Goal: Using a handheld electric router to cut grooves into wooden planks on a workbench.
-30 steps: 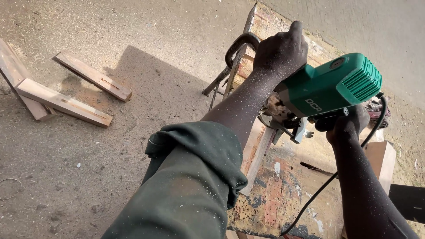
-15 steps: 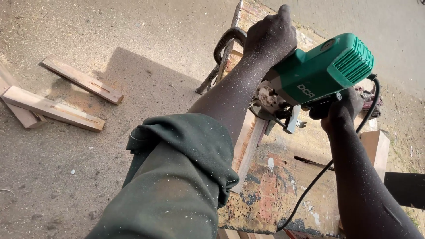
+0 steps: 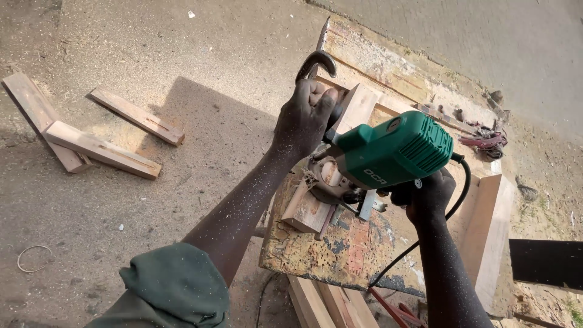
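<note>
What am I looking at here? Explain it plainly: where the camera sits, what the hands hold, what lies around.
The camera sits on a person's head and looks down at their own arms. The left hand and the right hand grip the two sides of a green power router, a woodworking tool with a black cord. It rests on a wooden piece on a worn, paint-stained workbench. A dark metal clamp shows above the left hand. On the dusty ground to the left lie loose wood offcuts.

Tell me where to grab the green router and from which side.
Take the router by its two opposite side handles, one hand from each side. The left hand and right hand already flank the tilted green body that way, keeping clear of the base plate underneath.
</note>
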